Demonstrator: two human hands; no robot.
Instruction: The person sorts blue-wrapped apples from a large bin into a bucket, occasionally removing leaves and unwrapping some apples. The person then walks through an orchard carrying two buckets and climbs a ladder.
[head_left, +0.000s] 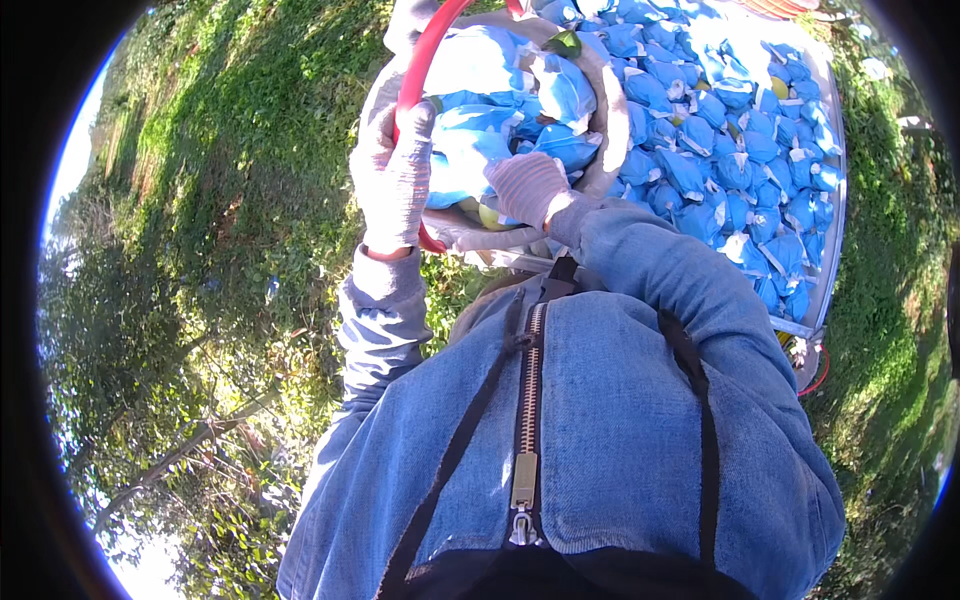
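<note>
My left hand (391, 180), in a pale striped knit glove, is wrapped around the red handle (424, 67) of a round basket with a padded, cloth-covered rim (611, 112). Inside lie several fruits in blue-and-white bags (476, 124), partly washed out by sunlight. A bare yellow-green fruit (491, 217) shows near the front rim. My right hand (529, 187), gloved the same way, rests with curled fingers over the bagged fruit at the near side. Whether those fingers hold anything is hidden.
A metal-edged cart bed (834, 225) stands against the basket's right side, heaped with blue-bagged fruit (731, 169). What looks like another gloved hand (409, 26) is at the basket's far left. Grass (247, 135) covers the slope leftward; leafy branches (202, 435) lie lower left.
</note>
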